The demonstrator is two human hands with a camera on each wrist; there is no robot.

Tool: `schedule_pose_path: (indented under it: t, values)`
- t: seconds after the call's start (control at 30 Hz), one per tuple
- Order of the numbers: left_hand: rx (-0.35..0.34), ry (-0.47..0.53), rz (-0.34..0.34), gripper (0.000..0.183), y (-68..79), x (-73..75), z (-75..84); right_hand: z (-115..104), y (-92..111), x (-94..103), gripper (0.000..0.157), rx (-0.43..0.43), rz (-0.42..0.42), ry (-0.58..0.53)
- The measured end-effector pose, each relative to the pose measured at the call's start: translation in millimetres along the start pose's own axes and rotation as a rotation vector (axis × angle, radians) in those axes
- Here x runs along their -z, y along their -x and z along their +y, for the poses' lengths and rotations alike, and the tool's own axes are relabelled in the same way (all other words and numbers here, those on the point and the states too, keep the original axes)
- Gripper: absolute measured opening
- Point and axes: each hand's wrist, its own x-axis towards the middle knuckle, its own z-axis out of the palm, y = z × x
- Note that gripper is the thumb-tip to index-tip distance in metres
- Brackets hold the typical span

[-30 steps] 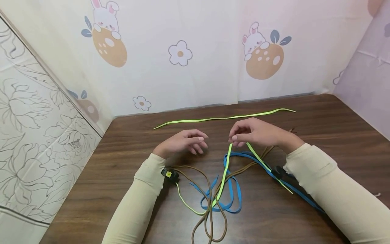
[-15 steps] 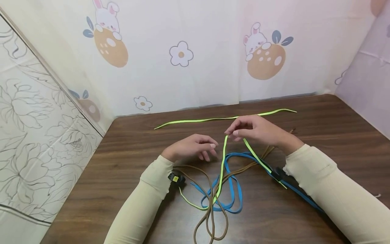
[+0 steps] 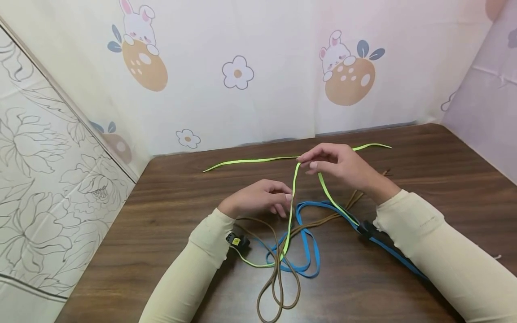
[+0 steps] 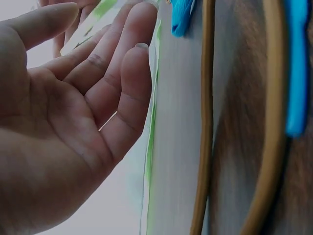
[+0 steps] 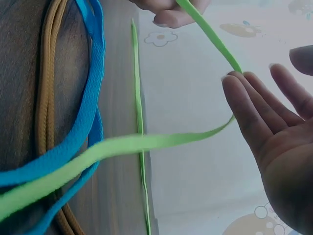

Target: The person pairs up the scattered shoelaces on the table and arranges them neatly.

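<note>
Green lace up at my right hand

Thumb apart; whether the fingers pinch it, I cannot tell. My left hand, fingers loose, is beside its hanging strand; blue lace and brown cord lie below my hands.

A person's two forearms, in pale cream sleeves, reach forward from either side of the head view, cuffs ending at the bare wrists. The left hand reaches inward, its fingers gently bent side by side, the thumb held apart from them. Farther forward, the right hand arches from a bent wrist, fingers extended and thumb apart, the two hands facing each other.
</note>
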Motion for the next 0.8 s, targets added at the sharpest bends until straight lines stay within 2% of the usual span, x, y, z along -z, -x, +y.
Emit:
schedule_pose_path:
  t: [0.3,0.5,0.7,0.8]
  values:
    - [-0.032,0.014,-0.044,0.029,-1.1,-2.2,-1.3,-4,3,3.4,0.025,-0.048,0.094,0.025]
    - [-0.098,-0.013,-0.060,0.019,-1.7,-3.1,-1.4,-10,4,10.3,0.025,-0.013,0.135,0.015]
    - [-0.186,0.090,-0.074,0.013,-1.0,-2.9,-0.3,-10,5,16.6,0.026,-0.031,0.158,0.031]
    - [-0.219,0.155,-0.075,0.009,0.8,-3.1,1.0,-8,4,16.5,0.027,-0.058,0.171,0.081]
